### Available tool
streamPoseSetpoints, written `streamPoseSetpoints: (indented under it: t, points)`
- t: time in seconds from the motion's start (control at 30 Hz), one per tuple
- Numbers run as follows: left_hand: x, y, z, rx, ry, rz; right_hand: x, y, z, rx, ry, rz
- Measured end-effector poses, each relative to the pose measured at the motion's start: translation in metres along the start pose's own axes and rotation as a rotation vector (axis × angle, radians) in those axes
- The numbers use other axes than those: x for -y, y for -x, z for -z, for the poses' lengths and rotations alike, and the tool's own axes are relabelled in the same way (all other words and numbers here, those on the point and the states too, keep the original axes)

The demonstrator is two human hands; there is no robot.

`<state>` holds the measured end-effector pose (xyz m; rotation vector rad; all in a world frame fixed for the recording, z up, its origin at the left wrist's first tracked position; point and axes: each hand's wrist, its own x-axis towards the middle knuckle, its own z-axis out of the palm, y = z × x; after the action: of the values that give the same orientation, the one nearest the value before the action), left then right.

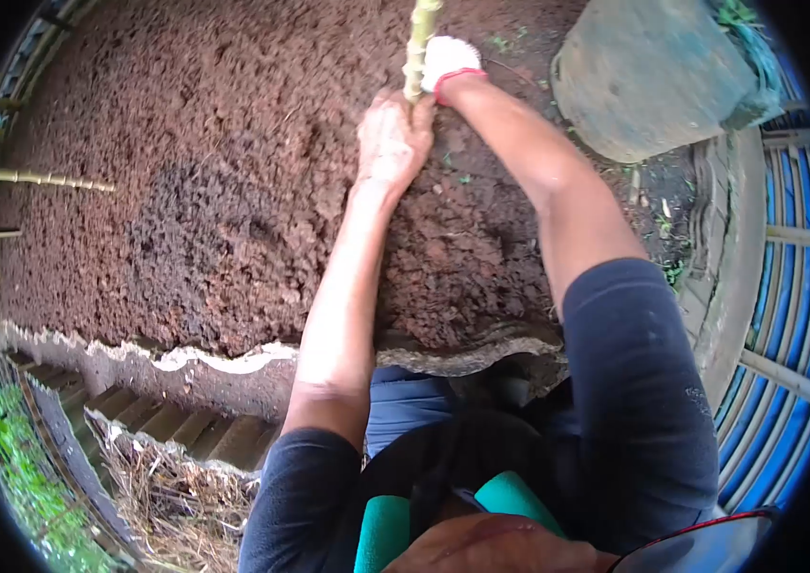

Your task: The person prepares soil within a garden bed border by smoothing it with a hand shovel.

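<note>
A pale green, knobbly stalk (416, 48) stands in reddish-brown soil (262, 105) and runs up past the top edge of the view. My bare left hand (393, 138) is closed around its lower end, close to the soil, with the thumb beside the stalk. Just above it and to the right, my right hand (452, 62) wears a white glove with a red cuff. The glove is against the right side of the stalk; its fingers are hidden, so its grip does not show.
A large grey-green container (653, 81) stands at the upper right. Wavy sheet edging (195, 356) borders the soil near my body. A bamboo pole (42, 178) juts in from the left. Blue slatted fencing (787, 315) lies right, and dry stalks (180, 506) lie lower left.
</note>
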<state>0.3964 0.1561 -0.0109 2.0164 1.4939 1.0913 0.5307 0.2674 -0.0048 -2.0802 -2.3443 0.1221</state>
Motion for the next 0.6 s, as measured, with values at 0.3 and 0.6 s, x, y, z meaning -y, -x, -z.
streamPoseSetpoints:
  t: [0.3, 0.6]
  points:
    - [0.001, -0.001, -0.002, 0.042, 0.015, -0.003, -0.041, 0.146, 0.092, 0.374, -0.214, -0.139]
    - [-0.003, -0.001, -0.001, 0.077, 0.020, 0.041, -0.053, 0.213, 0.145, 0.267, 0.152, -0.204]
